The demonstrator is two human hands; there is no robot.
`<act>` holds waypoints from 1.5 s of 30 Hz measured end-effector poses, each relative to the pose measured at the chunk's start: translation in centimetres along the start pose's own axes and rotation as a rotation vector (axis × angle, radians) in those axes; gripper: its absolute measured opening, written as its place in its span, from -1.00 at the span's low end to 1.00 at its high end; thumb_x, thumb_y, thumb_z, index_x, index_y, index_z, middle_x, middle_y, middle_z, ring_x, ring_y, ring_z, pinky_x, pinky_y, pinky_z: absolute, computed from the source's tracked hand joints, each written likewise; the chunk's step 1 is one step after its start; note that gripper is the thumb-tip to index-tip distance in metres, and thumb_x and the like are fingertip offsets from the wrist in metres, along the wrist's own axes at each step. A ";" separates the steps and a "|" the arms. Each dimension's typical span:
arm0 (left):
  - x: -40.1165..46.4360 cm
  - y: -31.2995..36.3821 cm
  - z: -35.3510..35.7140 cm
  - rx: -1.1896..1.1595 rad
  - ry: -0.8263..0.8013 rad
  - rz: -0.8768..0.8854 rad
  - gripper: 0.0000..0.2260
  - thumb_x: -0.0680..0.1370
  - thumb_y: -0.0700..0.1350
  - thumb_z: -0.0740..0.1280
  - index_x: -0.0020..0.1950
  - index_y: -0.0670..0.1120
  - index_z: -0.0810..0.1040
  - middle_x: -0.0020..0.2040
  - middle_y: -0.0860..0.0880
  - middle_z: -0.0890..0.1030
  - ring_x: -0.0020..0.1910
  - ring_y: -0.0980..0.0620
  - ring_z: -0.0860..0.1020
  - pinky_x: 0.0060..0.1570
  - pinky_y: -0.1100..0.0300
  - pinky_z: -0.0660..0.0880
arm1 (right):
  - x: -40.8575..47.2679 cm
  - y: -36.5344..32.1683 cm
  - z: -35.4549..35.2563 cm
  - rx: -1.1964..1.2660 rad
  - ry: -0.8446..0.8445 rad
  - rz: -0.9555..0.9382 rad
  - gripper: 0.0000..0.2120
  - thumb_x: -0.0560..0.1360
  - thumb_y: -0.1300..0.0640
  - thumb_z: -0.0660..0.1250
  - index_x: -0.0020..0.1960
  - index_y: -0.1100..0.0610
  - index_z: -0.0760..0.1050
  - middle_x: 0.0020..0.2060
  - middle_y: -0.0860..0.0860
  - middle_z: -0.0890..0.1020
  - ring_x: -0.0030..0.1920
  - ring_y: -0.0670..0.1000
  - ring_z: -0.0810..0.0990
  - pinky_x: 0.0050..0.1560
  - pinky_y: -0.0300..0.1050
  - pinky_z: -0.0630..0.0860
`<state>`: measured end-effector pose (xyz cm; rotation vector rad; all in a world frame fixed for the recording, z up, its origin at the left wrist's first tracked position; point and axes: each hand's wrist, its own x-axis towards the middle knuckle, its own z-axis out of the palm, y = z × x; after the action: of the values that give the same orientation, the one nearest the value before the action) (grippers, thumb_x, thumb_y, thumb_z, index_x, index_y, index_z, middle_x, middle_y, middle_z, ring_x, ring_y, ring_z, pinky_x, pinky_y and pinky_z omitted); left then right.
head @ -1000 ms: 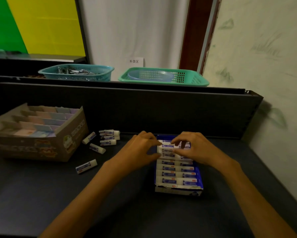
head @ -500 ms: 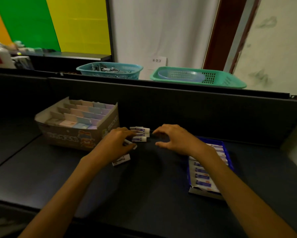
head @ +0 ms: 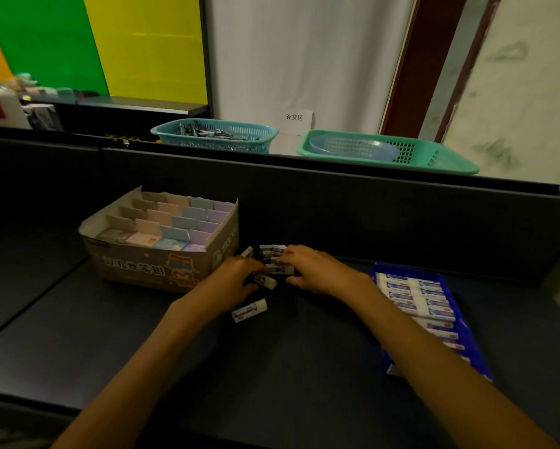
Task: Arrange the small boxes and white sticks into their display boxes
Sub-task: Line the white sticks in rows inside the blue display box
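While small boxes fill the brown box (head: 162,244) at left-centre of frame, white sticks (head: 273,259) lie loose on the table (head: 304,367) beside it, one stick (head: 249,310) apart, lower. Left hand (head: 236,275) curls round a stick, right hand (head: 311,268) pinches another from the pile, likely gathering several per trip. Blue box (head: 466,338) at right, well apart, holds sticks in neat rows, part filled.
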<state>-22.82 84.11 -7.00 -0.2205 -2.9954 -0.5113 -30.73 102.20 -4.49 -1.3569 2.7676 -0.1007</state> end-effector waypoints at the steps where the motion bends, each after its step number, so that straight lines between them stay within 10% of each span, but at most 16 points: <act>1: 0.2 -0.1 0.1 -0.008 -0.002 0.009 -0.66 0.52 -0.18 0.34 0.29 0.04 0.49 0.27 -0.01 0.52 0.23 0.06 0.48 0.28 0.09 0.41 | 0.0 0.0 0.0 -0.001 0.005 0.009 -0.53 0.56 0.11 0.27 0.45 0.04 0.29 0.38 0.03 0.33 0.33 0.06 0.37 0.28 -0.01 0.41; 20: 1.0 0.1 -0.9 -0.213 0.199 0.095 -0.69 0.48 -0.17 0.39 0.19 0.02 0.50 0.08 0.12 0.46 -0.13 0.23 0.48 -0.19 0.42 0.42 | -2.3 2.1 0.3 0.121 0.068 0.120 -0.83 0.54 0.07 0.29 0.13 0.00 0.47 0.08 -0.02 0.54 -0.02 -0.11 0.53 0.01 -0.16 0.51; 45: 2.5 9.9 0.2 -0.430 0.233 0.194 -0.74 0.44 -0.14 0.42 0.11 0.04 0.54 0.05 0.14 0.54 0.00 0.26 0.53 -0.05 0.38 0.48 | -13.4 7.1 -1.5 0.948 0.524 0.188 -0.59 0.52 0.21 0.35 0.33 0.00 0.42 0.06 0.01 0.60 0.08 -0.10 0.62 0.08 -0.23 0.56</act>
<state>-23.70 93.77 -3.71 -0.4427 -2.5731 -1.0695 -28.22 117.15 -3.32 -0.8595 2.4988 -1.6902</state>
